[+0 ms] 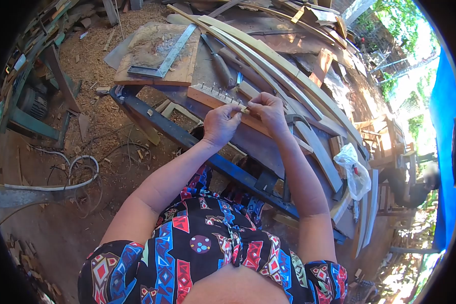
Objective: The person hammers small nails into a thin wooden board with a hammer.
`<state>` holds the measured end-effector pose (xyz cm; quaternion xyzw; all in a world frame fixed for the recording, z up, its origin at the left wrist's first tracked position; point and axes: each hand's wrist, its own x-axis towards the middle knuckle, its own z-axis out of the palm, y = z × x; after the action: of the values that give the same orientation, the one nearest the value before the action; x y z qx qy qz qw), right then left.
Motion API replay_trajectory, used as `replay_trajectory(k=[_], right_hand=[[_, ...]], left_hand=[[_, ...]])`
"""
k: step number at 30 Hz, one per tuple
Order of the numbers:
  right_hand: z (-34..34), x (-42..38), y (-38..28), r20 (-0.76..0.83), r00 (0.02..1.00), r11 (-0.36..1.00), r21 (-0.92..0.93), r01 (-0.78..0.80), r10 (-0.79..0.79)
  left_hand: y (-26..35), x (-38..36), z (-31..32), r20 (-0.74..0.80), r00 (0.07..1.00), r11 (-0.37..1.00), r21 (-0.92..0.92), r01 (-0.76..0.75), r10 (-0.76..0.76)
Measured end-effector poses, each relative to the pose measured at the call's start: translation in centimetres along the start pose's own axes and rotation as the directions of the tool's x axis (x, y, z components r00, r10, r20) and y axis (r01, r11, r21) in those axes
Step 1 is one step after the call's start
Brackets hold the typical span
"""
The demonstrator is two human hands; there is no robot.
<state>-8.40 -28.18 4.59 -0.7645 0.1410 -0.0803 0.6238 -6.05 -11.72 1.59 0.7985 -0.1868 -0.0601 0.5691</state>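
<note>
I am pinching a small nail [243, 107] between my left hand [221, 124] and right hand [266, 110], both closed on it, over a wooden strip [214, 97] (nails already standing along it) lying on the workbench [248, 139] beside a steel square [168, 54].

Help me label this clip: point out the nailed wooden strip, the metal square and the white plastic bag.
nailed wooden strip [207, 95], head view, its left end.
metal square [173, 50], head view, its long blade.
white plastic bag [354, 169], head view, its middle.
</note>
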Motion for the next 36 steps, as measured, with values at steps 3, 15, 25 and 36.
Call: replay_trajectory(k=[3, 15, 25, 36], right_hand=[[0.1, 0.1, -0.1, 0.009, 1.0, 1.0, -0.008, -0.001, 0.001], [0.0, 0.1, 0.1, 0.014, 1.0, 1.0, -0.016, 0.017, -0.017], [0.1, 0.4, 0.2, 0.056, 0.998, 1.0, -0.021, 0.006, -0.005], [-2.2, -2.4, -3.2, 0.035, 0.993, 0.951, -0.284, 0.122, -0.117]], left_hand=[[-0.3, 0.2, 0.3, -0.022, 0.999, 0.999, 0.02, -0.041, 0.042], [-1.1, 0.6, 1.5, -0.102, 0.971, 0.974, 0.077, -0.211, 0.218], [-0.5, 0.6, 1.6, -0.071, 0.99, 0.992, -0.019, -0.127, 0.125], [-1.9, 1.1, 3.4, -0.154, 0.984, 0.992, -0.081, -0.098, 0.084]])
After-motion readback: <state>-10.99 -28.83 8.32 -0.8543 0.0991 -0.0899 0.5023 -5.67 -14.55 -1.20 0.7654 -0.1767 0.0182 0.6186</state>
